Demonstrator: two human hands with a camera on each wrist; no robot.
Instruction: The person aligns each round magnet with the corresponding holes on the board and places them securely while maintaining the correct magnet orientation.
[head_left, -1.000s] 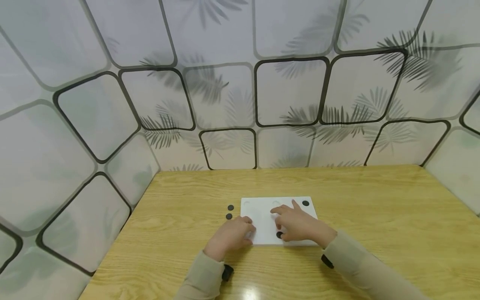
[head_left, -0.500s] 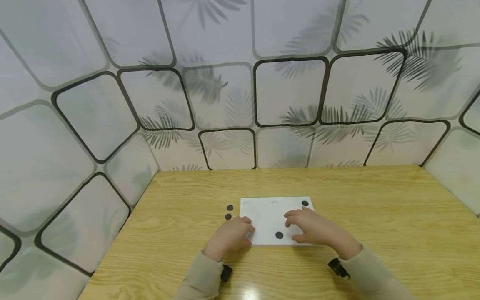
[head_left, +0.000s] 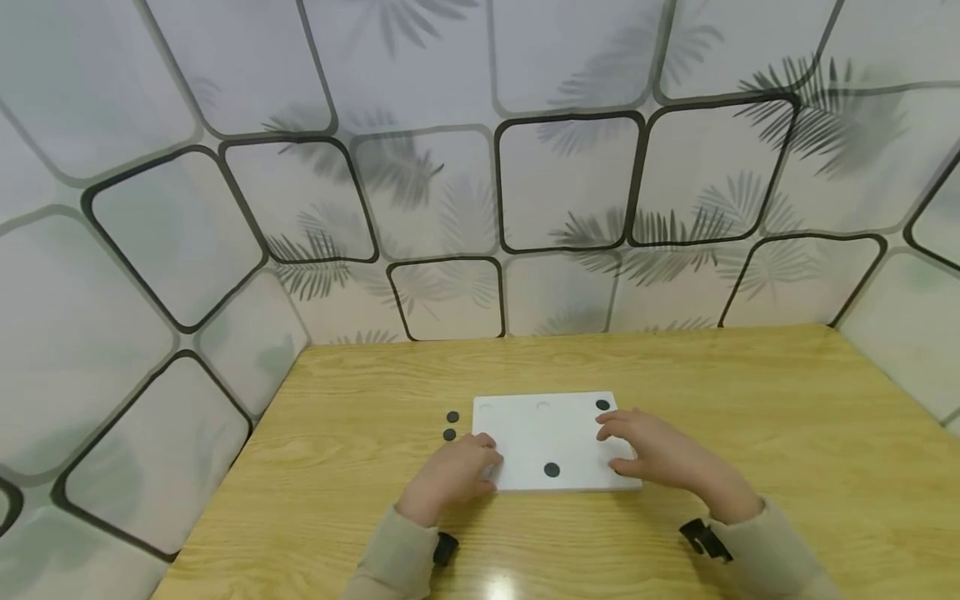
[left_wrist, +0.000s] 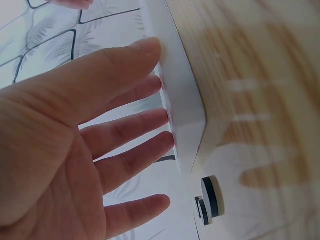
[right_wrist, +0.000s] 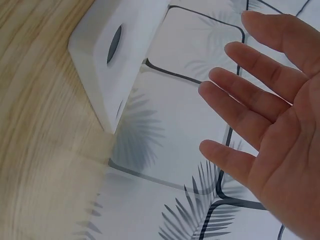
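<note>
A white board (head_left: pixel 525 442) with round hollows lies on the wooden table. My left hand (head_left: pixel 453 471) rests on its near left corner. In the left wrist view the thumb (left_wrist: pixel 147 47) and fairly straight fingertips touch the board's edge. My right hand (head_left: pixel 656 446) hovers over the board's right side with spread fingers, holding nothing; the right wrist view shows its fingers (right_wrist: pixel 240 110) apart from the board. One black disc (head_left: pixel 552 470) sits at the front middle, another black disc (head_left: pixel 603 405) at the far right corner. A third disc (right_wrist: pixel 114 45), at the near right, is mostly behind my right thumb in the head view.
Two loose black discs, a farther disc (head_left: pixel 453 417) and a nearer disc (head_left: pixel 449 435), lie on the table (head_left: pixel 360 450) just left of the board. Patterned walls (head_left: pixel 442 192) stand behind the table and at its sides.
My right hand has moved right, from over the middle of the board to its right side, uncovering the front middle disc. My left hand has stayed at the corner.
</note>
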